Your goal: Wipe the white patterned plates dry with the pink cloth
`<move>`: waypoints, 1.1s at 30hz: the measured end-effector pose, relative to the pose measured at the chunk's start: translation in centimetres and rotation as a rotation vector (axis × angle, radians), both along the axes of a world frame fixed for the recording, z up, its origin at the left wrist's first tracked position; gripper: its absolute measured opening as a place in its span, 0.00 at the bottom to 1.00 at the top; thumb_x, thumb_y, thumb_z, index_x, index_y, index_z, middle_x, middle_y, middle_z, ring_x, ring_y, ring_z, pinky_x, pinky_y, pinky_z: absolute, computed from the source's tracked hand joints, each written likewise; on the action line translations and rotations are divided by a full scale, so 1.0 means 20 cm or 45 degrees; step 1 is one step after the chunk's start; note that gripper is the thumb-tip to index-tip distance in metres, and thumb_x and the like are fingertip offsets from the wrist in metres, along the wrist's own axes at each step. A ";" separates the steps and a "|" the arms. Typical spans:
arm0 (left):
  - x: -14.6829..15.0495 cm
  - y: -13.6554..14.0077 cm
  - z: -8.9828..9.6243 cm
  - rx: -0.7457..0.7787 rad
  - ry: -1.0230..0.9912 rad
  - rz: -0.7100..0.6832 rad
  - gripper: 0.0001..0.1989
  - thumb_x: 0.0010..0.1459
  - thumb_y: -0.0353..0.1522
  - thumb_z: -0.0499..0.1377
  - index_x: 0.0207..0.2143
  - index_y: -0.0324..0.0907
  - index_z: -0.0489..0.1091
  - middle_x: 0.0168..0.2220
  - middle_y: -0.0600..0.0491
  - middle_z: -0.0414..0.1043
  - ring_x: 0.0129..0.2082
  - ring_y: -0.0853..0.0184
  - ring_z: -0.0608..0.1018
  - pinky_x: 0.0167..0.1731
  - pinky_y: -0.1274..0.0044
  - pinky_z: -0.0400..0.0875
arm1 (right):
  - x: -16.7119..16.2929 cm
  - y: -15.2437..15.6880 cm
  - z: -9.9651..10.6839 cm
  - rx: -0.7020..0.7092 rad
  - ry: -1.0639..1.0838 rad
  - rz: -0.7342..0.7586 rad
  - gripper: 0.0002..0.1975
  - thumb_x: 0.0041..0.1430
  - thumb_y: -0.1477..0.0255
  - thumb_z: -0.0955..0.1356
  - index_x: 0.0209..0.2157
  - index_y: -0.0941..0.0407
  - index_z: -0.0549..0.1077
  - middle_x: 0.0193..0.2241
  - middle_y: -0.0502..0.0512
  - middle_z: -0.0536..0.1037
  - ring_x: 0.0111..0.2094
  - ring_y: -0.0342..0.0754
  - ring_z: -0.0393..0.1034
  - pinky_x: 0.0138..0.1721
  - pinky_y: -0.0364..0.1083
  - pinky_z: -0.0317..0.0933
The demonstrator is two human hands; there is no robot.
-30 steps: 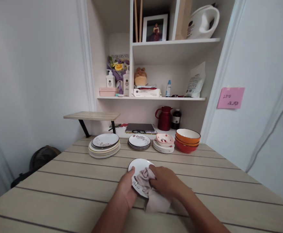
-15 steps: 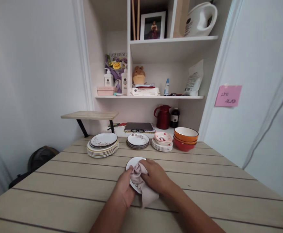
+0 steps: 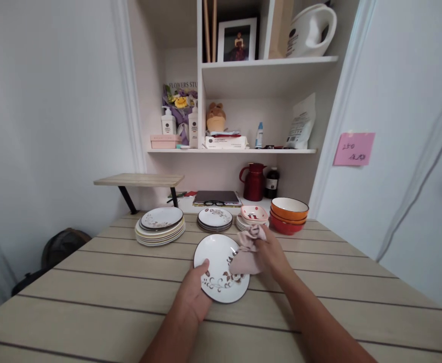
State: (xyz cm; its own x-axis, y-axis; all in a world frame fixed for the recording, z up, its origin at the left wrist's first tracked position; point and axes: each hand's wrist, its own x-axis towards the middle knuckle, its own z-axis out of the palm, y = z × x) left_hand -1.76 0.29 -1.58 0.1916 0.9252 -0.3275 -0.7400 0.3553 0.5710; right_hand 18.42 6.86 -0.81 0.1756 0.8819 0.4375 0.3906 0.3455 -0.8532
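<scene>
Your left fingers (image 3: 205,267) pinch the plate (image 3: 214,254) by its left rim, thumb on top, presumably steadying it, face bared. Your right fingers (image 3: 268,244), curled closed, grip bunched cloth (image 3: 248,259) over its right edge; contact unclear. Beyond the plate, a similar stack (image 3: 215,219) sits on the bench (image 3: 73,327).

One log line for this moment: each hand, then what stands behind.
left hand: holds plate, thumb on top | right hand: holds cloth at plate's right edge | behind: stacked plates, dish, stacked bowls
</scene>
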 end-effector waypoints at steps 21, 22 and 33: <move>0.03 -0.06 0.01 0.088 0.030 -0.159 0.25 0.54 0.30 0.61 0.53 0.28 0.64 0.37 0.36 0.78 0.44 0.50 0.78 0.50 0.59 0.65 | -0.10 -0.10 0.08 -0.837 0.984 0.731 0.12 0.51 0.63 0.66 0.33 0.57 0.70 0.25 0.55 0.79 0.31 0.50 0.75 0.38 0.48 0.69; 0.04 -0.06 0.01 0.096 0.012 -0.135 0.25 0.54 0.30 0.61 0.53 0.29 0.64 0.37 0.36 0.78 0.44 0.50 0.77 0.50 0.59 0.65 | -0.10 -0.10 0.07 -0.885 0.983 0.749 0.13 0.52 0.62 0.66 0.33 0.58 0.70 0.25 0.56 0.79 0.32 0.51 0.75 0.39 0.49 0.68; 0.04 -0.03 0.00 0.078 -0.187 0.048 0.24 0.57 0.31 0.58 0.55 0.31 0.62 0.46 0.36 0.74 0.48 0.52 0.75 0.51 0.60 0.66 | -0.16 -0.10 0.04 -0.957 1.031 0.912 0.19 0.58 0.61 0.62 0.42 0.61 0.70 0.36 0.62 0.80 0.42 0.53 0.75 0.49 0.53 0.63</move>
State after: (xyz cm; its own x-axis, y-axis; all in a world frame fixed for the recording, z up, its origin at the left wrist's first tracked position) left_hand -1.02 -0.23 -1.52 0.1976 0.9500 -0.2416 -0.8293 0.2934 0.4756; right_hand 15.22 4.95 0.00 -0.4506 0.8689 -0.2051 -0.3889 -0.3978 -0.8310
